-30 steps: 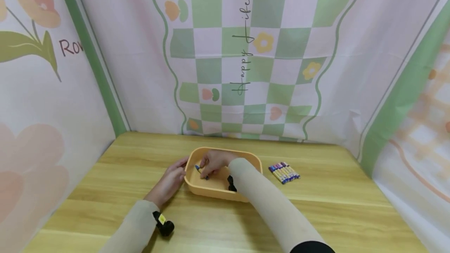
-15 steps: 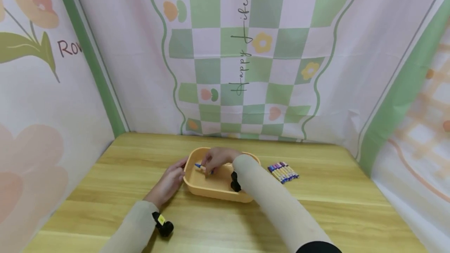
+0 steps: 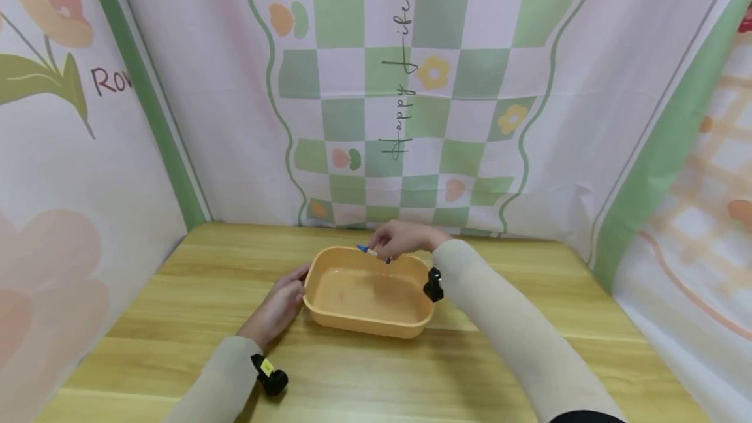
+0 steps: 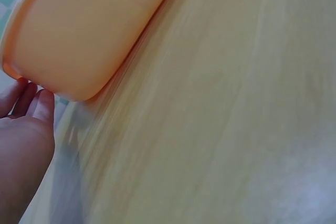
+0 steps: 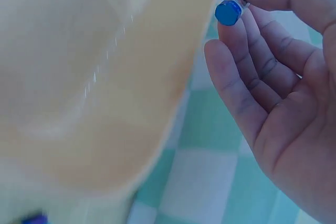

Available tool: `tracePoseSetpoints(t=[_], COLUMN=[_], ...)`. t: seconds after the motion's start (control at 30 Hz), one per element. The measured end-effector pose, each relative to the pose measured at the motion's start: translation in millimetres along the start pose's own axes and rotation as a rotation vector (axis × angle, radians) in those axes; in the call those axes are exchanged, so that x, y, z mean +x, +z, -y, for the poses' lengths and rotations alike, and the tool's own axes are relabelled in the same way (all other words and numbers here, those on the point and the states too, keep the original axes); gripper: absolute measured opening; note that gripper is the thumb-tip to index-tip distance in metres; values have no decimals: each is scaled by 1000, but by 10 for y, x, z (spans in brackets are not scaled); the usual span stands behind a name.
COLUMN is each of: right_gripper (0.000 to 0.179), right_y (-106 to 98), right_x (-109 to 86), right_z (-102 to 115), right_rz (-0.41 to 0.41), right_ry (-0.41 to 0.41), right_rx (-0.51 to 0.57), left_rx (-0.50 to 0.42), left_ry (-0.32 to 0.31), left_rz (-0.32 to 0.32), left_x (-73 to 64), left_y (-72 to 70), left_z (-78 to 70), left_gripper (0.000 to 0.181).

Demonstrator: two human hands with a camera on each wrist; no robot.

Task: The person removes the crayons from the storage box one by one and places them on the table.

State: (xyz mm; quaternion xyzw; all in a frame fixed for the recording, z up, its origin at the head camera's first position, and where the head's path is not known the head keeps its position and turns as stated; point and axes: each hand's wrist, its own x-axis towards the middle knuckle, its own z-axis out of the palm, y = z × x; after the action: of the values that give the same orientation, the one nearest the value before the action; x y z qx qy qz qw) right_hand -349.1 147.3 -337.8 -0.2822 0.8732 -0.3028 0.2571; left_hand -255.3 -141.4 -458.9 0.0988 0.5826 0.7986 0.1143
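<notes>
A blue crayon point(image 3: 364, 249) is pinched between the thumb and fingers of my right hand point(image 3: 405, 237), over the far rim of an orange-yellow plastic basin point(image 3: 367, 323). In the right wrist view the crayon's blue end point(image 5: 229, 12) points toward the camera, and the remaining fingers are loosely bent below it. No crayon shows inside the basin. My left hand point(image 3: 279, 309) rests against the basin's left end. Seen from the left wrist, its relaxed fingertips point(image 4: 46, 100) touch the basin's corner near the rim.
The basin stands on a wood-grain table point(image 3: 205, 279). A blurred purple crayon end point(image 5: 34, 219) shows at the lower left of the right wrist view. Behind the table hangs a green-and-white checked cloth point(image 3: 388, 116). My right sleeve point(image 3: 505, 318) covers part of the table's right side.
My right hand has lifted the blue crayon from inside the basin up and rightward to the far rim. The row of crayons at right is now hidden behind my sleeve. My left hand stays put.
</notes>
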Motion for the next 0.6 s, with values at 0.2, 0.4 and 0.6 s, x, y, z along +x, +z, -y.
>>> tracePoseSetpoints(t=[0.2, 0.4, 0.6], right_gripper=[38, 39, 42], right_y=[-246, -399, -441], right_x=[-374, -736, -1092], right_z=[-245, -673, -1002], right_rz=[-66, -138, -200], right_ry=[21, 61, 105], right_rx=[14, 62, 98], left_rx=[11, 2, -11], left_ry=[-7, 3, 19], left_rz=[-24, -19, -12], left_x=[8, 12, 9], left_y=[-5, -7, 0], left_z=[7, 21, 24], left_gripper=[69, 70, 71])
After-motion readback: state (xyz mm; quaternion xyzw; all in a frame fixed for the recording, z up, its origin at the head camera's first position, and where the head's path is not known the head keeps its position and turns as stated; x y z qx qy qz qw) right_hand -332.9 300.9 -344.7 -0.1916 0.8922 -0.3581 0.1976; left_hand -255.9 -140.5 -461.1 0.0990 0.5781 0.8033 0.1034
